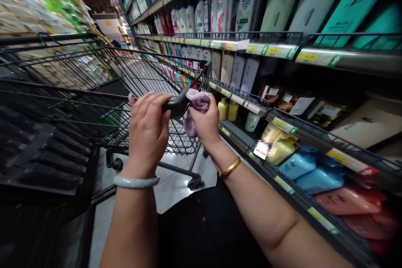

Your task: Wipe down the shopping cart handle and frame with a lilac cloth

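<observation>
A black wire shopping cart (94, 88) stands in front of me in a shop aisle. My left hand (147, 130), with a pale bangle on the wrist, is closed round the cart's dark handle (176, 104). My right hand (205, 123), a gold bangle on its wrist, grips a crumpled lilac cloth (196, 106) and presses it against the right end of that handle.
Shelves (282, 125) on the right hold bottles and refill pouches behind wire rails with yellow price tags. More packed shelves (37, 4) run along the left. The tiled floor (176, 180) shows under the cart, by its wheels.
</observation>
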### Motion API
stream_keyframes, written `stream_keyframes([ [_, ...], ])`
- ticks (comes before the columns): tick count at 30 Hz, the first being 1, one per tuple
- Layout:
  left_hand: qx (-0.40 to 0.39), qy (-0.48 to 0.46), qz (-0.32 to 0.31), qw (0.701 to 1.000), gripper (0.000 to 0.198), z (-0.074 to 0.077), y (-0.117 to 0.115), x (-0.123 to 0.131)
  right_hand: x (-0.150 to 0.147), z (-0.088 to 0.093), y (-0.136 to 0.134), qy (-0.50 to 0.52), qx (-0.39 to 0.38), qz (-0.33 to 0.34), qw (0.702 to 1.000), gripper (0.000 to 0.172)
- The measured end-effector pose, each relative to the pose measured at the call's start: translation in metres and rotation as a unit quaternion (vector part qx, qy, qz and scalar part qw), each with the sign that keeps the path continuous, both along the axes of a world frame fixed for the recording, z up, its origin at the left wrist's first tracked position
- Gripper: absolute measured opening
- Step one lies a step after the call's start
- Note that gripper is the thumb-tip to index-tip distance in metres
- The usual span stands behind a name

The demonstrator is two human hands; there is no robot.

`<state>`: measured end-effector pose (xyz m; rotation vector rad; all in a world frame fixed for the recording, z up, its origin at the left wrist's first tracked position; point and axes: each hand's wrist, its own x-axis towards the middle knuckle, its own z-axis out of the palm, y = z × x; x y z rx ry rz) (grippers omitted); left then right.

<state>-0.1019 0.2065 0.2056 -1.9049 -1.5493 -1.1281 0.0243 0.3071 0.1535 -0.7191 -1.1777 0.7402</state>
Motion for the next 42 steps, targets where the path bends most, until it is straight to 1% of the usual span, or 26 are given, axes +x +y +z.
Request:
stream_keyframes([
  [2,0.011,-0.011,0.029,0.999,0.036,0.001,-0.001,-0.012,0.000,0.000,-0.002,-0.009,0.031,0.008,0.999,0.029],
  [3,0.022,-0.018,0.046,0.999,0.035,0.001,-0.001,-0.019,-0.001,-0.002,-0.001,-0.012,0.027,0.011,1.000,0.029],
  [5,0.039,-0.025,0.065,0.997,0.033,0.001,0.003,-0.031,-0.001,-0.006,0.003,-0.011,-0.008,0.015,1.000,0.027],
  [7,0.048,-0.031,0.065,0.996,0.035,0.001,0.010,-0.040,-0.002,-0.008,0.004,-0.005,-0.044,0.014,0.999,0.026],
  [9,0.054,-0.043,0.063,0.996,0.041,0.003,0.016,-0.044,-0.004,-0.006,0.000,-0.006,-0.039,0.018,0.999,0.026],
  [11,0.056,-0.054,0.063,0.995,0.048,0.007,0.019,-0.044,-0.006,-0.003,-0.007,-0.010,-0.004,0.025,1.000,0.029],
  [13,0.035,-0.050,0.056,0.997,0.050,0.012,0.017,-0.044,-0.006,0.000,-0.010,-0.006,0.021,0.024,0.999,0.036],
  [15,0.005,-0.038,0.056,0.998,0.048,0.015,0.015,-0.044,-0.006,0.000,-0.008,0.007,0.011,0.018,1.000,0.043],
  [17,-0.013,-0.026,0.060,0.998,0.049,0.017,0.014,-0.046,-0.005,-0.003,-0.002,0.012,-0.023,0.026,0.999,0.040],
  [19,-0.001,-0.022,0.061,0.998,0.051,0.018,0.015,-0.050,-0.006,-0.006,0.003,0.007,-0.045,0.038,0.998,0.031],
  [20,0.007,-0.019,0.057,0.998,0.052,0.018,0.017,-0.052,-0.006,-0.007,0.005,0.003,-0.042,0.036,0.998,0.028],
  [22,0.017,-0.015,0.051,0.998,0.053,0.020,0.020,-0.055,-0.008,-0.009,0.006,-0.007,-0.016,0.006,1.000,0.028],
  [23,0.013,-0.011,0.051,0.999,0.053,0.022,0.021,-0.056,-0.009,-0.010,0.007,-0.011,-0.002,-0.016,1.000,0.030],
  [25,-0.026,0.005,0.056,0.998,0.053,0.027,0.024,-0.057,-0.009,-0.011,0.009,-0.020,0.017,-0.049,0.998,0.034],
  [26,-0.045,0.011,0.061,0.997,0.054,0.030,0.025,-0.056,-0.010,-0.011,0.010,-0.023,0.021,-0.052,0.998,0.036],
  [28,-0.072,0.020,0.071,0.995,0.057,0.035,0.028,-0.054,-0.010,-0.010,0.012,-0.020,0.016,-0.037,0.999,0.035],
  [31,-0.083,0.025,0.083,0.993,0.062,0.037,0.035,-0.051,-0.013,-0.005,0.007,0.010,0.005,-0.019,1.000,0.031],
  [34,-0.084,0.025,0.081,0.993,0.060,0.036,0.042,-0.049,-0.014,-0.001,0.002,0.025,0.048,-0.022,0.998,0.032],
  [36,-0.073,0.022,0.078,0.994,0.056,0.034,0.046,-0.048,-0.013,-0.004,0.007,0.022,0.066,-0.019,0.997,0.033],
  [37,-0.069,0.022,0.078,0.994,0.053,0.034,0.047,-0.047,-0.012,-0.008,0.013,0.026,0.050,-0.016,0.998,0.033],
  [38,-0.070,0.024,0.080,0.994,0.049,0.033,0.048,-0.047,-0.011,-0.013,0.020,0.037,0.015,-0.016,0.999,0.033],
  [41,-0.084,0.036,0.095,0.991,0.037,0.035,0.051,-0.043,-0.010,-0.025,0.038,0.083,-0.139,-0.024,0.987,0.034],
  [42,-0.092,0.040,0.099,0.990,0.035,0.037,0.052,-0.042,-0.010,-0.025,0.041,0.094,-0.169,-0.026,0.981,0.035],
])
